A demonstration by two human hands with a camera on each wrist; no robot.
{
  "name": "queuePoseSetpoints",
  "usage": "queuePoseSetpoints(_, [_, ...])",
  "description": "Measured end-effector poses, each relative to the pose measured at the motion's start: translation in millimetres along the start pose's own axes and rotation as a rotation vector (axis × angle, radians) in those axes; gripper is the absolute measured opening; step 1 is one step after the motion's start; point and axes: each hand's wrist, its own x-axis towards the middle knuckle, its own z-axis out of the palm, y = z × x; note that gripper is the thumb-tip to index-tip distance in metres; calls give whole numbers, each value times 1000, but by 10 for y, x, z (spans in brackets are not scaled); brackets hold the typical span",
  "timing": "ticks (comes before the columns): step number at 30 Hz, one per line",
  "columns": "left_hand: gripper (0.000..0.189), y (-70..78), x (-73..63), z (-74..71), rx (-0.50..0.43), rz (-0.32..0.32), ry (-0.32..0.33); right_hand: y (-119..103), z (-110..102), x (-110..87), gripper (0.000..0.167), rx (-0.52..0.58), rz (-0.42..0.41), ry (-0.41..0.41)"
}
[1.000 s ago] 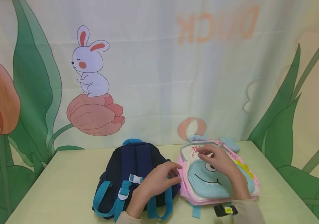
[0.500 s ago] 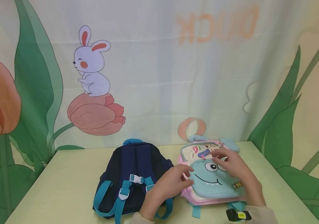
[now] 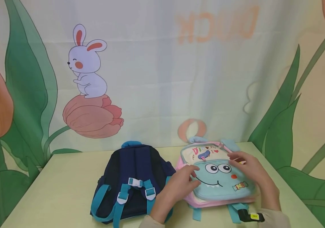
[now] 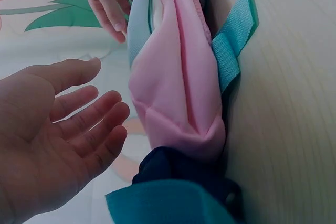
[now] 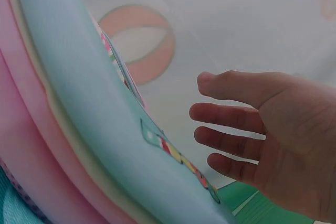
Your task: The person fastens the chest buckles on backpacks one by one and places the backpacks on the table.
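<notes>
A pink and light-blue children's backpack [image 3: 216, 190] with a cartoon face lies front side up at the right of the table. My left hand [image 3: 179, 185] hovers by its left edge; the left wrist view shows the fingers [image 4: 107, 111] loosely bent, apart from the pink side. Over the upper right of the same bag is my right hand [image 3: 249, 166]. In the right wrist view its relaxed fingers [image 5: 228, 113] hold nothing and stand clear of the pocket. Left of it, a navy backpack [image 3: 135, 158] with teal straps lies back side up.
Both bags rest on a pale table [image 3: 57, 183], close beside each other. Behind the table hangs a curtain [image 3: 151, 79] printed with a rabbit and tulips. Teal straps [image 3: 233, 213] of the pink bag stick out toward the front edge.
Both hands have moved to the right over the pink and blue backpack, uncovering its eyes and upper print. Neither bag has visibly moved; the head view has shifted slightly.
</notes>
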Motion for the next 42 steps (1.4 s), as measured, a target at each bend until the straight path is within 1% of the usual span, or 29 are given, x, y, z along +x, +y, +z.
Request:
queuePoseSetpoints(4, [45, -14, 32, 33, 22, -12, 9, 46, -17, 0, 50, 15, 24, -15])
queuePoseSetpoints(9, [53, -43, 39, 40, 74, -5, 29, 93, -21, -3, 52, 17, 64, -32])
queuePoseSetpoints(13, [51, -68, 42, 44, 120, -19, 32, 153, -28, -24, 55, 18, 111, -44])
queuePoseSetpoints(15, [48, -81, 45, 55, 141, -23, 29, 192, -38, -36, 58, 16, 113, -42])
queuePoseSetpoints(21, [45, -121, 40, 97, 197, -42, -11, 318, -30, -38, 56, -34, 61, -16])
queuePoseSetpoints(23, [46, -124, 37, 99, 208, -51, -24, 345, -24, -35, 57, -41, 69, -24])
queuePoseSetpoints(28, [50, -99, 58, 96, 233, -34, -35, 396, -56, -27, 64, -36, 102, -60])
queuePoseSetpoints(30, [51, -88, 72, 97, 239, -36, -42, 421, -67, -21, 67, -37, 108, -72])
queuePoseSetpoints(34, [53, -85, 81, 107, 232, -61, -51, 498, -55, -11, 70, -28, 139, -103])
queuePoseSetpoints(38, [54, -95, 86, 142, 194, -71, -13, 570, -54, -21, 73, -2, 160, -133])
queuePoseSetpoints(42, [63, -96, 101, 163, 112, -118, 16, 600, -78, -35, 74, 44, 155, -168])
